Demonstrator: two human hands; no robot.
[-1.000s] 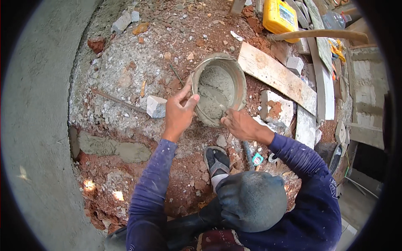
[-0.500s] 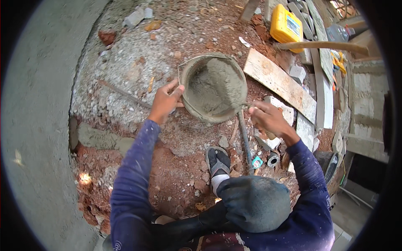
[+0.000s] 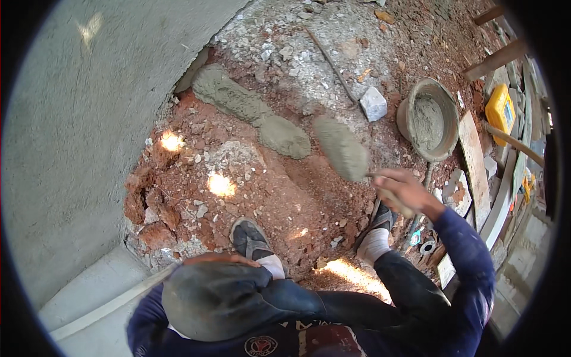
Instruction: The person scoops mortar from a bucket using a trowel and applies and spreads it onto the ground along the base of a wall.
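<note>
My right hand (image 3: 404,190) grips the handle of a trowel (image 3: 389,199). Grey wet mortar (image 3: 342,147) covers the trowel's blade, blurred by motion, above the reddish soil. Just left of it, a strip of mortar (image 3: 238,101) runs from the wall's foot and ends in a rounded lump. Partly hidden behind my left knee, my left hand (image 3: 220,258) lies along it with fingers stretched out, holding nothing that shows. To the right of the trowel stands a bucket (image 3: 405,119) with mortar inside.
A grey plastered wall (image 3: 89,131) rises on the left. A thin rod (image 3: 333,65) and a white stone (image 3: 373,104) lie beyond the trowel. Boards (image 3: 474,160), a yellow jerrycan (image 3: 499,110) and a tape measure (image 3: 415,237) are at right. Broken clods (image 3: 157,235) lie near the wall.
My left hand has left the bucket's side and come to my left knee. My right hand has brought the loaded trowel out leftward from the bucket. My view has swung left toward the wall.
</note>
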